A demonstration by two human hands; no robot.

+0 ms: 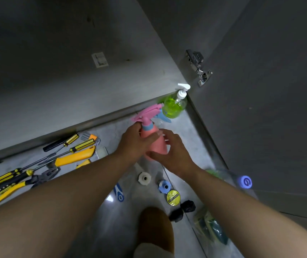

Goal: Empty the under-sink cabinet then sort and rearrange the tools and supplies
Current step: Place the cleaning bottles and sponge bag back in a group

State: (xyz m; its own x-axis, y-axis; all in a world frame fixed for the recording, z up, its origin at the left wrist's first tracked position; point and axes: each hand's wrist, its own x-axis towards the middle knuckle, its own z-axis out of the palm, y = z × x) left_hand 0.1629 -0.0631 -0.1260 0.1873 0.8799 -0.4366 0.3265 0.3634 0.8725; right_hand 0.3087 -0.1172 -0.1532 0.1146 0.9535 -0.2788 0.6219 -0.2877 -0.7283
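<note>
A pink spray bottle [157, 140] with a pink and blue trigger head stands on the grey floor in front of the cabinet. My left hand [136, 142] grips its body from the left. My right hand [173, 153] is beside it on the right, fingers spread and touching its lower part. Just behind stands a green soap pump bottle [174, 107] with a white pump, near the corner of the cabinet edge and the open door.
Yellow-handled screwdrivers [74, 144], pliers [42, 175] and a cutter [74, 157] lie at the left. Nearer me are a white fitting [144, 178], a blue fitting [164, 186], a yellow tape roll [173, 197], black lumps [182, 210], a blue-capped bottle [242, 181] and bagged sponges [212, 228]. Open cabinet door [260, 90] at right.
</note>
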